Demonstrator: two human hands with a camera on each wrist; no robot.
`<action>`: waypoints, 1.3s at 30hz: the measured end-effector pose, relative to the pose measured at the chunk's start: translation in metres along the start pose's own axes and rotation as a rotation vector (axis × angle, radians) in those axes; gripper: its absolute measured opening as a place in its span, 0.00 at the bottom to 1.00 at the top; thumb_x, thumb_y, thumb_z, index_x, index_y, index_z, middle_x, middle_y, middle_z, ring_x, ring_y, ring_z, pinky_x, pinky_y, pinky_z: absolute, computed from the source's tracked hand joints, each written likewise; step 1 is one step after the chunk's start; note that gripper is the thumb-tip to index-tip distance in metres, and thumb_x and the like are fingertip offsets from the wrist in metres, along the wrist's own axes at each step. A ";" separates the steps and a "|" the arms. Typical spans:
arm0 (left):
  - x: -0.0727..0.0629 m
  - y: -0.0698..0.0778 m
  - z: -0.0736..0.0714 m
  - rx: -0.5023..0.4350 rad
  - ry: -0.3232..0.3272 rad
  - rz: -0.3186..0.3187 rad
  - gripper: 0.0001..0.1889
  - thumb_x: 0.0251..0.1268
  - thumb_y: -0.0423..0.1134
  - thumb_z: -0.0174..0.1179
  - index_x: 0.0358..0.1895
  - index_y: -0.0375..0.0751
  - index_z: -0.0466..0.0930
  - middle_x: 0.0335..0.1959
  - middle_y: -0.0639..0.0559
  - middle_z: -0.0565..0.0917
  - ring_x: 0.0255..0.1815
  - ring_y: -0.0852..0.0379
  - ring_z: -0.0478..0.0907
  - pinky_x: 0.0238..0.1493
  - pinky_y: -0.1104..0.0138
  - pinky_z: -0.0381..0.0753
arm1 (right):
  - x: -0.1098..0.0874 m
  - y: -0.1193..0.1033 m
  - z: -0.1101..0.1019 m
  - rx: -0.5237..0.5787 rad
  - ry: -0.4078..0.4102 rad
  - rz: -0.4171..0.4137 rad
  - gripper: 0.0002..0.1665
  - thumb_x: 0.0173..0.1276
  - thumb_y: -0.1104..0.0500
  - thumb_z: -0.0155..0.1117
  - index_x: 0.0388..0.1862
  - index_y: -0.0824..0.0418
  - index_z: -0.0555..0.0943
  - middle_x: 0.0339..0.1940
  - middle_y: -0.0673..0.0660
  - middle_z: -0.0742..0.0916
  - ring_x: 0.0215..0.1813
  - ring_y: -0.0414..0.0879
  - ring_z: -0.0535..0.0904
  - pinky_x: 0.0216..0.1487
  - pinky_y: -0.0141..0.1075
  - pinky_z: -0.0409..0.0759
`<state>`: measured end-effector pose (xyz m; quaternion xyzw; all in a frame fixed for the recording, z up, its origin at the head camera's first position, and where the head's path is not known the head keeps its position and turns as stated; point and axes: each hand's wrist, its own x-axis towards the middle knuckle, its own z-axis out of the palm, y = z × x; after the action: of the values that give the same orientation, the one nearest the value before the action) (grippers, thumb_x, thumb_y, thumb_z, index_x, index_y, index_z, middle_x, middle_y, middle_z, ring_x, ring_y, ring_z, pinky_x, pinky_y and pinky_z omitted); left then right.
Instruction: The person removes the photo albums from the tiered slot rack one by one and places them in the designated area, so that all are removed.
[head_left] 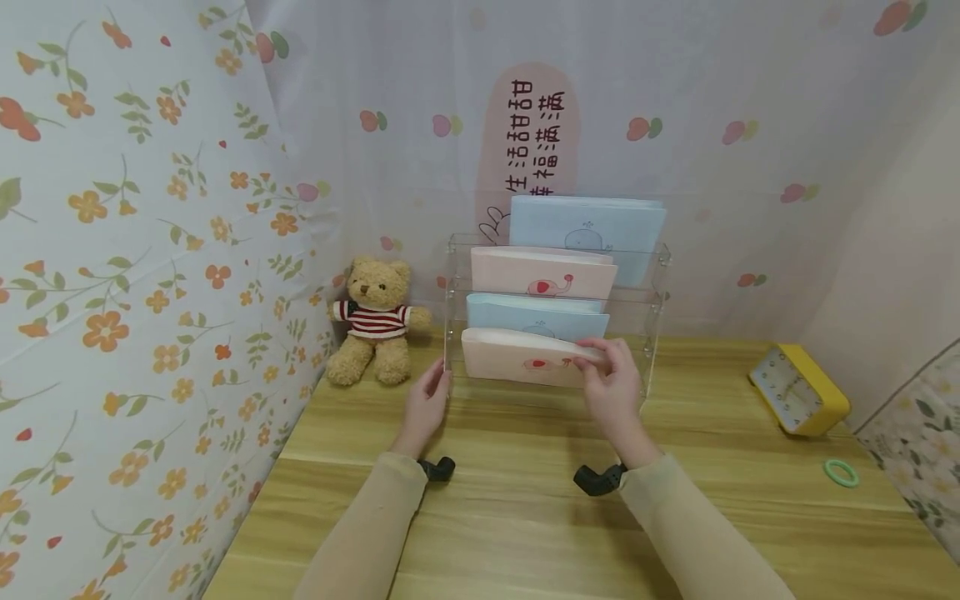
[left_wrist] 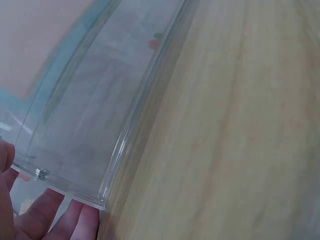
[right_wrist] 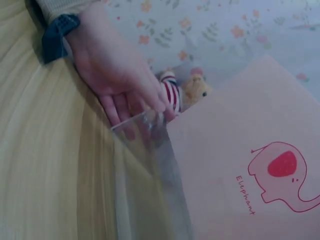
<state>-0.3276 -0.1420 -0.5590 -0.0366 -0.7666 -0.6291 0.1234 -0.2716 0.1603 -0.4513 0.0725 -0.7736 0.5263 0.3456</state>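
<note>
A clear acrylic file rack point(head_left: 652, 333) stands on the table, holding pink and blue folders in rising tiers. My left hand point(head_left: 427, 404) grips the rack's left side, its fingers point(left_wrist: 42, 210) along the outside of the clear panel. At the front tier, my right hand point(head_left: 611, 387) pinches the upper right edge of a pink folder point(head_left: 498, 357) with a red elephant, its "Elephant" lettering readable in the right wrist view. Behind it come a blue folder point(head_left: 495, 311), another pink elephant folder point(head_left: 498, 268), and a taller blue whale folder point(head_left: 543, 218) at the back.
A teddy bear point(head_left: 375, 321) in a striped shirt sits left of the rack. To the right are a yellow clock point(head_left: 798, 392) and a green ring point(head_left: 841, 473). Patterned curtains point(head_left: 405, 167) hang behind the wooden table point(head_left: 510, 517) and along its left side.
</note>
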 end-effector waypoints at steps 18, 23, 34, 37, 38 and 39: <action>0.000 -0.004 -0.001 -0.012 -0.029 -0.020 0.25 0.88 0.39 0.58 0.81 0.38 0.74 0.73 0.31 0.83 0.72 0.34 0.83 0.73 0.41 0.83 | -0.041 -0.011 -0.011 -0.061 -0.312 0.079 0.12 0.69 0.68 0.77 0.50 0.62 0.89 0.47 0.62 0.89 0.32 0.33 0.76 0.34 0.28 0.75; 0.002 -0.009 0.000 -0.004 -0.015 0.029 0.25 0.88 0.38 0.58 0.79 0.35 0.75 0.71 0.30 0.84 0.71 0.34 0.84 0.72 0.43 0.84 | -0.042 -0.008 -0.017 -0.093 -0.380 0.136 0.12 0.72 0.68 0.77 0.52 0.61 0.89 0.56 0.62 0.90 0.49 0.46 0.84 0.46 0.29 0.81; -0.001 -0.003 0.000 0.001 -0.009 0.015 0.25 0.88 0.40 0.59 0.79 0.36 0.76 0.73 0.32 0.83 0.73 0.36 0.83 0.77 0.44 0.81 | -0.030 0.011 -0.038 -0.113 -0.575 0.223 0.15 0.77 0.66 0.72 0.60 0.59 0.87 0.65 0.64 0.89 0.68 0.62 0.82 0.64 0.53 0.82; -0.001 -0.001 0.001 0.012 -0.001 0.010 0.24 0.87 0.39 0.59 0.79 0.37 0.76 0.73 0.33 0.83 0.73 0.37 0.83 0.77 0.45 0.81 | -0.029 0.019 -0.041 -0.130 -0.623 0.211 0.15 0.77 0.65 0.73 0.60 0.57 0.87 0.66 0.63 0.89 0.70 0.63 0.81 0.68 0.58 0.81; -0.001 0.000 0.001 0.016 0.003 0.008 0.24 0.87 0.39 0.59 0.79 0.37 0.77 0.73 0.33 0.83 0.73 0.37 0.83 0.77 0.45 0.81 | -0.030 0.021 -0.042 -0.141 -0.637 0.202 0.16 0.77 0.65 0.73 0.60 0.56 0.88 0.65 0.62 0.89 0.69 0.62 0.81 0.67 0.57 0.81; -0.002 0.000 0.001 0.026 0.006 0.009 0.24 0.87 0.40 0.59 0.79 0.38 0.77 0.73 0.33 0.83 0.73 0.37 0.83 0.77 0.46 0.81 | -0.031 0.023 -0.042 -0.155 -0.645 0.193 0.16 0.76 0.65 0.74 0.60 0.55 0.88 0.64 0.61 0.90 0.68 0.61 0.82 0.66 0.56 0.80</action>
<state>-0.3262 -0.1413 -0.5595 -0.0365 -0.7742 -0.6187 0.1287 -0.2403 0.1990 -0.4788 0.1350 -0.8839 0.4463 0.0364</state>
